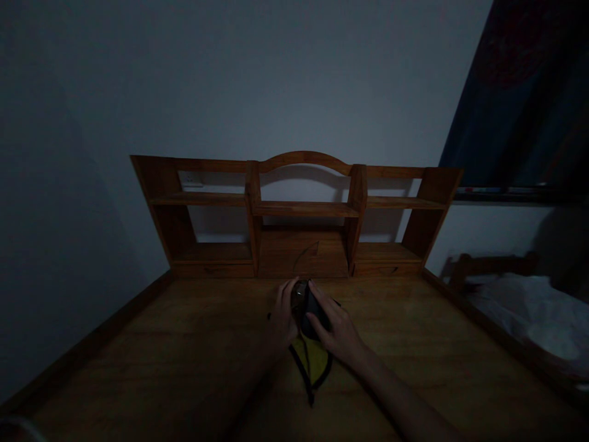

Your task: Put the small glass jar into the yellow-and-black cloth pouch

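Note:
In the middle of the desk, both hands are close together over a small case (311, 356) with a yellow panel and black edging, which comes to a point toward me. My right hand (338, 328) grips a dark, smooth part (314, 313) between thumb and fingers; it appears to belong to the case. My left hand (281, 313) curls around the other side, its fingers at a small shiny brownish thing (300, 293). Dim light and the fingers hide what that shiny thing is. A short black tip (311, 399) lies at the case's near end.
A wooden desk (207, 356) stretches around the hands, with a raised rim on both sides. Along its back stands a wooden shelf unit (306, 210) with compartments and small drawers. White bedding (534, 307) and a dark curtain (519, 98) are at the right.

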Motion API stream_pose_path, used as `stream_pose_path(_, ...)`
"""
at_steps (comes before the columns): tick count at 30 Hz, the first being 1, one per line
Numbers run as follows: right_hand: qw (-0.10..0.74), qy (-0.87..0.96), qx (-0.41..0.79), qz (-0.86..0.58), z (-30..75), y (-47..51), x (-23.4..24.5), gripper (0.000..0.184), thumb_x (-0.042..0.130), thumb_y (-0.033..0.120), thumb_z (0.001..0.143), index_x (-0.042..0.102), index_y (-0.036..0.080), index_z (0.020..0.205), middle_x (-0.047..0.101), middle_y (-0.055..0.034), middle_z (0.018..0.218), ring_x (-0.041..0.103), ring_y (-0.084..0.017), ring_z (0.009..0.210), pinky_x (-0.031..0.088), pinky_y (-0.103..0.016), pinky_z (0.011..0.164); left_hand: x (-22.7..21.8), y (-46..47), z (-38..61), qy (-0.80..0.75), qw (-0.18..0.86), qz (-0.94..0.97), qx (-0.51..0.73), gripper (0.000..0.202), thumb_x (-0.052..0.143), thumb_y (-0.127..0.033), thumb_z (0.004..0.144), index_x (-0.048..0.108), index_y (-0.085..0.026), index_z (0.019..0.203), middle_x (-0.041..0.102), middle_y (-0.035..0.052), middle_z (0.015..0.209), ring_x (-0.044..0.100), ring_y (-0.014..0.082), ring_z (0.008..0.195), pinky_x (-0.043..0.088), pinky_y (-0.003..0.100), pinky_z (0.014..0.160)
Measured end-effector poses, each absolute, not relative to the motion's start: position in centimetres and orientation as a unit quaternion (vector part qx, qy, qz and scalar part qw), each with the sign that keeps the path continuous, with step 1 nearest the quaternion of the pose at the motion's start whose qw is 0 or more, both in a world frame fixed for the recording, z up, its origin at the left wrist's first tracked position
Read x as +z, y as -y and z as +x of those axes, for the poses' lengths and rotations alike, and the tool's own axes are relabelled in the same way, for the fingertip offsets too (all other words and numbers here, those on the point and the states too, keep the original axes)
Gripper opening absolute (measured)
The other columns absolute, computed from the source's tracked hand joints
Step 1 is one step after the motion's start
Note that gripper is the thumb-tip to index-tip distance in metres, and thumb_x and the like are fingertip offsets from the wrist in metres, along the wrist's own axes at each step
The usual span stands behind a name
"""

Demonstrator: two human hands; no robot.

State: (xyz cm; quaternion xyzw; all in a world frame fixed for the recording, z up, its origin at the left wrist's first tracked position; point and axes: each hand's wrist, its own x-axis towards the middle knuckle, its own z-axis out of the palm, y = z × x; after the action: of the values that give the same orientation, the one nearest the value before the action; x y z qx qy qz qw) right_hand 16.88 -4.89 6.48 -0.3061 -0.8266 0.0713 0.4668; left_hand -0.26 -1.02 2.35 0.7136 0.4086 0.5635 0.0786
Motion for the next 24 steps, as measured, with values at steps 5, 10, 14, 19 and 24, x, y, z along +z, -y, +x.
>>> stream_pose_path(5, 0.458, 0.829, 0.079, -0.312, 16.95, 4.82, 6.45, 0.064, 0.05, 0.024, 0.096, 0.023, 0.026, 0.154, 0.036, -0.0047, 0.154, 0.036, -0.024, 0.142, 0.038, -0.045, 0.115, 2.15, 0.78, -0.25, -0.414, 0.077, 0.713, 0.56, 0.057, 0.052, -0.027, 0.087, 0.035, -0.023, 0.141, 0.046, 0.0121, 0.137, 0.047, 0.0254, 0.128, 0.04, 0.045, 0.11)
stream_pose_path(10, 0.456, 0.829, 0.083, -0.312, 16.94, 4.86, 6.51, 0.064, 0.05, 0.024, 0.096, 0.021, 0.027, 0.154, 0.035, -0.0041, 0.155, 0.035, -0.024, 0.142, 0.038, -0.045, 0.115, 2.0, 0.66, -0.26, -0.414, 0.083, 0.712, 0.561, 0.054, 0.05, -0.028, 0.089, 0.035, -0.024, 0.141, 0.047, 0.012, 0.136, 0.048, 0.0246, 0.127, 0.04, 0.045, 0.109)
stream_pose_path(14, 0.452, 0.831, 0.083, -0.314, 16.94, 4.93, 6.6, 0.065, 0.049, 0.024, 0.097, 0.021, 0.027, 0.154, 0.034, -0.0044, 0.156, 0.035, -0.024, 0.142, 0.038, -0.045, 0.115, 2.12, 0.8, -0.24, -0.413, 0.085, 0.709, 0.565, 0.055, 0.051, -0.03, 0.089, 0.035, -0.024, 0.142, 0.046, 0.0117, 0.136, 0.048, 0.0254, 0.127, 0.04, 0.045, 0.109)
stream_pose_path(19, 0.451, 0.829, 0.085, -0.318, 16.93, 4.81, 6.44, 0.064, 0.049, 0.025, 0.097, 0.021, 0.027, 0.154, 0.035, -0.0047, 0.155, 0.036, -0.024, 0.142, 0.038, -0.046, 0.115, 2.37, 1.03, -0.32, -0.408, 0.091, 0.724, 0.549, 0.057, 0.051, -0.026, 0.089, 0.033, -0.023, 0.143, 0.045, 0.0126, 0.138, 0.047, 0.0253, 0.129, 0.04, 0.046, 0.109)
stream_pose_path(24, 0.449, 0.831, 0.085, -0.317, 16.93, 4.74, 6.4, 0.064, 0.048, 0.026, 0.097, 0.02, 0.027, 0.154, 0.035, -0.0041, 0.155, 0.036, -0.024, 0.141, 0.038, -0.045, 0.115, 2.58, 1.31, -0.33, -0.41, 0.091, 0.725, 0.547, 0.058, 0.051, -0.023, 0.088, 0.032, -0.022, 0.143, 0.045, 0.0128, 0.138, 0.045, 0.0249, 0.13, 0.039, 0.046, 0.111)
